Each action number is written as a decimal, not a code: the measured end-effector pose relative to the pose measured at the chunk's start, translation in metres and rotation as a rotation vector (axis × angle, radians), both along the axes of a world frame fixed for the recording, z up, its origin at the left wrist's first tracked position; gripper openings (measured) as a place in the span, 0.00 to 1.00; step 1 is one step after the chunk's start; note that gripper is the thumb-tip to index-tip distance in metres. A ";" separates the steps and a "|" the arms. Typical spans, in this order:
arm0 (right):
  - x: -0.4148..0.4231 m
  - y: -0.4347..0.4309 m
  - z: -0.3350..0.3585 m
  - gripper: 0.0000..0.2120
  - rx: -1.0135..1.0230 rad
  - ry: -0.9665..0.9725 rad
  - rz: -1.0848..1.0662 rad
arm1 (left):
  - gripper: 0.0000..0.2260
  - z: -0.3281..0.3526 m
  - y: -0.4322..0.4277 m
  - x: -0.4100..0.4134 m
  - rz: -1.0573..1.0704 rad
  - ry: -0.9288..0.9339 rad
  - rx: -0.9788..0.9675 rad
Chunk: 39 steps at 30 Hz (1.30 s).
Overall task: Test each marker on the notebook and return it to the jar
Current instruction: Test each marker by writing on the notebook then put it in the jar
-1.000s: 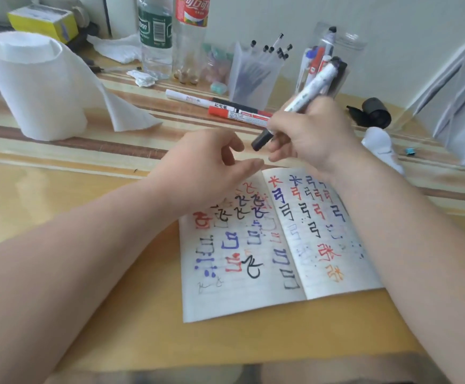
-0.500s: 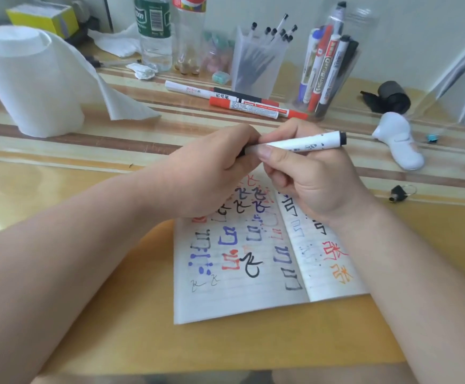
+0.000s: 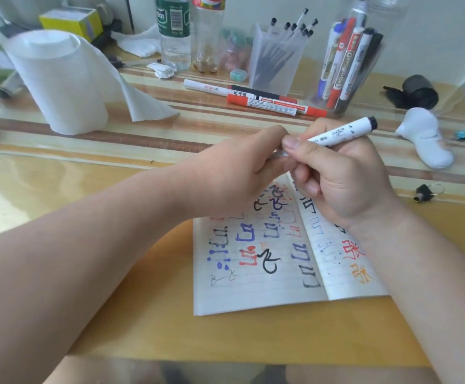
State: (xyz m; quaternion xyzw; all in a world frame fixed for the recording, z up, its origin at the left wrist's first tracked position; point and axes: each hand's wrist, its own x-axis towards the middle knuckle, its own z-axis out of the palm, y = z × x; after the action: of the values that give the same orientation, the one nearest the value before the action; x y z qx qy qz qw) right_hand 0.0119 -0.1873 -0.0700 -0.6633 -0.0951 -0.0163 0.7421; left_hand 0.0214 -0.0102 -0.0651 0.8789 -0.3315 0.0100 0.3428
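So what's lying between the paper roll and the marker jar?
Several loose markers lie flat there, with a frosted pen cup standing just behind them, as the head view shows.

Glossy yellow-wood desk below and left of the fingers, banded with brown and cream stripes just beyond them, closed off farther back by a plain pale wall, soft light pooling on its sheen.

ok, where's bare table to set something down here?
Bare: the yellow tabletop between the paper roll and the left forearm, and the strip between the notebook and the near edge. Crowded: the back, with bottles, pen cup, jar and loose markers. Left hand and right hand hold the marker over the notebook's top.
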 end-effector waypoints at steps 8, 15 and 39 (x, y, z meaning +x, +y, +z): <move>0.001 -0.014 0.010 0.08 0.017 -0.061 0.053 | 0.23 0.005 0.008 -0.003 -0.064 0.123 -0.023; -0.010 -0.041 0.040 0.09 0.045 0.016 -0.060 | 0.12 0.005 0.026 0.013 0.030 0.272 0.029; -0.092 0.009 0.005 0.05 -0.579 0.115 0.255 | 0.07 -0.007 0.021 0.024 0.029 -0.047 0.095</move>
State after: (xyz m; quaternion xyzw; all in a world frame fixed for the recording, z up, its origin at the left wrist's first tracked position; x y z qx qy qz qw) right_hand -0.0797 -0.1778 -0.0652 -0.8293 -0.1359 0.1422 0.5230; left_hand 0.0449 0.0107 -0.0717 0.8985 -0.3267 0.0196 0.2927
